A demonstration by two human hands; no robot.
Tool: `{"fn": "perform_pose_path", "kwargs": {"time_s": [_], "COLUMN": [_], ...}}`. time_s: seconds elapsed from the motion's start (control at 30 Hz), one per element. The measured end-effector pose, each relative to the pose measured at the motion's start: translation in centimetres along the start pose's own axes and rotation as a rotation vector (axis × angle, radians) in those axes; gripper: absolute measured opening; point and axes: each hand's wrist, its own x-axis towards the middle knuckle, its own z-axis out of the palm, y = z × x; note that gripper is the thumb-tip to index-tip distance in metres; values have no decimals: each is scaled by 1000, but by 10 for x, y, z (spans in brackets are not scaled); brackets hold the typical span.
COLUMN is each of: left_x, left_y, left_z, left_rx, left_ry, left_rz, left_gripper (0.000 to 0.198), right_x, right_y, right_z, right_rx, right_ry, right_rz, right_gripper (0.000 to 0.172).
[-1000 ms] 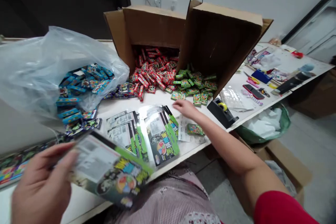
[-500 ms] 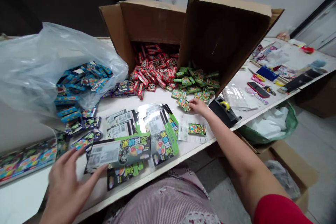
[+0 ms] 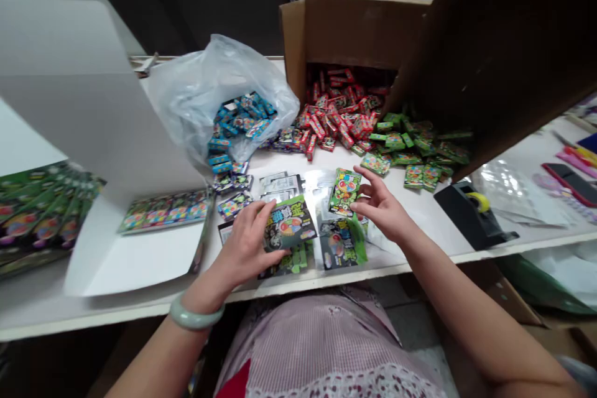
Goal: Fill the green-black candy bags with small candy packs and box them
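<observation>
My left hand (image 3: 249,242) is closed on the left end of a black and green printed pouch (image 3: 290,222), thumb below and fingers above. My right hand (image 3: 380,205) pinches a small flat green box (image 3: 344,191) by its right edge, thumb against fingers. Under that box lies a stack of similar printed pouches (image 3: 342,245) in clear film. More pouches (image 3: 282,183), with their pale backs showing, lie just behind my left hand. Part of another pouch (image 3: 296,261) shows beneath the held one.
Red boxes (image 3: 333,115) spill from a cardboard carton (image 3: 354,31), with green boxes (image 3: 420,143) at its right. Blue boxes (image 3: 242,118) fill a clear bag (image 3: 186,93). A tape dispenser (image 3: 471,214) stands right; a white display box (image 3: 135,261) stands left.
My left hand has closed on the pouch. My right hand has lifted the green box and brought it left, over the pouch stack. The view has turned left.
</observation>
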Motion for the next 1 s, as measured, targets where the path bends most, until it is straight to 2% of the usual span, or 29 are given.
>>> {"fn": "perform_pose_path", "kwargs": {"time_s": [0.07,0.17,0.27,0.37,0.5,0.57,0.63,0.7,0.77,0.87,1.0], "left_x": [-3,-7,-10,-12,-13,-14,-15,-16,-16,-16,-17], "left_y": [-1,-6,-9,-11,-10,-10,-10,-10,-10,-9,-8], "left_z": [-2,-2,-2,-3,-4,-5,-6,-6,-5,-4,-4], "left_rx": [12,37,55,21,-14,-26,-37,-50,-63,-58,-21], "left_ry": [18,49,64,44,47,22,6,28,55,69,86], "left_rz": [1,42,106,138,145,160,150,113,85,74,80], "left_gripper": [94,95,96,98,99,100,100,99,98,96,95], "right_x": [-1,-3,-6,-8,-6,-4,-2,-2,-3,-7,-11], "right_y": [-6,-12,-15,-16,-19,-21,-24,-26,-28,-26,-22], "right_z": [15,28,29,26,25,26,26,26,28,32,34], "right_rx": [-108,-278,-405,-434,-468,-481,-444,-380,-345,-399,-499], "right_ry": [-30,-130,-265,-308,-443,-432,-315,-175,-89,-104,-232], "right_rz": [-50,-36,16,14,13,24,1,-51,-94,-108,-69], "right_gripper": [69,60,53,51,49,48,49,50,51,50,45]}}
